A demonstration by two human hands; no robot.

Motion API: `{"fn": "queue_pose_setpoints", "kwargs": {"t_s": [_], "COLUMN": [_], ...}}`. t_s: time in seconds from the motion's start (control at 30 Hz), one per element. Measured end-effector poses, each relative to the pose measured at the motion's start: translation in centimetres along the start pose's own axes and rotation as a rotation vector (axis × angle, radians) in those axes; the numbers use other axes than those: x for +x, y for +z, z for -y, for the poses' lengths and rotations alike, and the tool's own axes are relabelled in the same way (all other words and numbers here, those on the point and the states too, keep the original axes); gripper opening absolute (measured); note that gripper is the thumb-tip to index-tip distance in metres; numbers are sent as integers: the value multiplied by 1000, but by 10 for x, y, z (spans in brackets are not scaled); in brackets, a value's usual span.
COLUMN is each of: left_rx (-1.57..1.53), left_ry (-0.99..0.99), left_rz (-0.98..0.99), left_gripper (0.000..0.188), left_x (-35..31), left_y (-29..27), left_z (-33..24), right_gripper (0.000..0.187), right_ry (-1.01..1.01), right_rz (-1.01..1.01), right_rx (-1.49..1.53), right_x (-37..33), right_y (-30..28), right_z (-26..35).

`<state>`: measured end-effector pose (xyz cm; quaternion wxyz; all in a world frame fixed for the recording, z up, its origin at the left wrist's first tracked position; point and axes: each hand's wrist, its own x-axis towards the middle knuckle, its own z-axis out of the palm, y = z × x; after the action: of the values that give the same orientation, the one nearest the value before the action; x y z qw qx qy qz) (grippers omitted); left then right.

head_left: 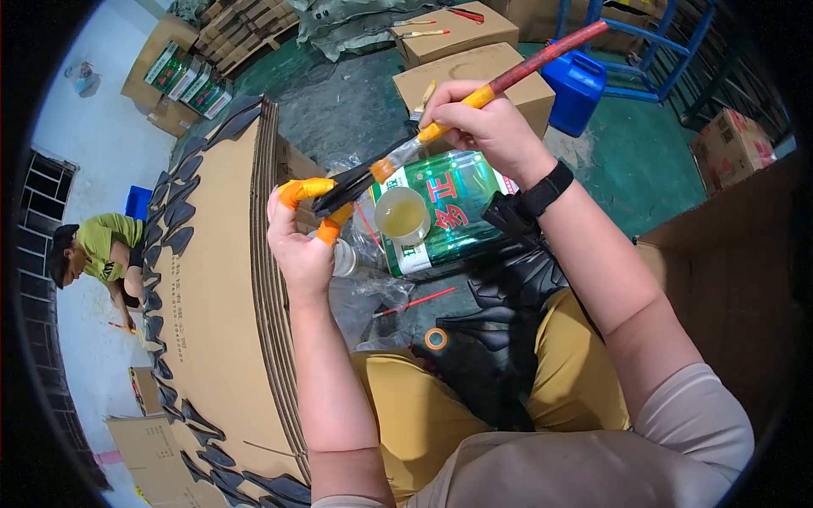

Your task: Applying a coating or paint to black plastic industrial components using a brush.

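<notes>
My left hand (pixel 305 241), with orange and yellow covers on its thumb and a finger, pinches a black curved piece (pixel 347 188), shaped somewhat like a shoe sole. In my right hand (pixel 487 127) is a paintbrush (pixel 542 59) with a red and yellow handle. Its bristles touch or lie very near the black piece; the exact contact is hard to make out. Just below stands a cup (pixel 401 213) of yellowish liquid on a green and white metal can (pixel 461 233).
To my left, black pieces line the edges of a tall cardboard stack (pixel 220 245). More black pieces (pixel 508 288) lie by my legs, near an orange tape roll (pixel 435 339). Cartons (pixel 474 85) and a blue jug (pixel 576 91) stand ahead. Another person (pixel 110 250) crouches beyond the stack.
</notes>
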<state>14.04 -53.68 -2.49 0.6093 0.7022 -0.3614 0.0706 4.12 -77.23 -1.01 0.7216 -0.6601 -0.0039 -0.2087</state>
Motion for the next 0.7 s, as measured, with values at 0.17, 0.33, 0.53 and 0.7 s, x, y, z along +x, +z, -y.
{"fn": "queue_pose_setpoints", "kwargs": {"t_s": [0.17, 0.33, 0.53, 0.7], "left_rx": [18, -25, -241, -380], "left_ry": [30, 38, -7, 9], "left_rz": [14, 13, -17, -49], "left_gripper": [29, 28, 31, 32], "left_x": [1, 0, -5, -8], "left_y": [-5, -5, -12, -21], "left_z": [1, -2, -9, -5], "right_gripper": [14, 16, 14, 13], "right_ry": [-4, -28, 16, 22], "right_rz": [61, 147, -6, -110], "right_rx": [253, 297, 149, 39], "right_x": [-2, 0, 1, 0], "right_y": [12, 26, 0, -11], "right_z": [18, 13, 3, 3]}}
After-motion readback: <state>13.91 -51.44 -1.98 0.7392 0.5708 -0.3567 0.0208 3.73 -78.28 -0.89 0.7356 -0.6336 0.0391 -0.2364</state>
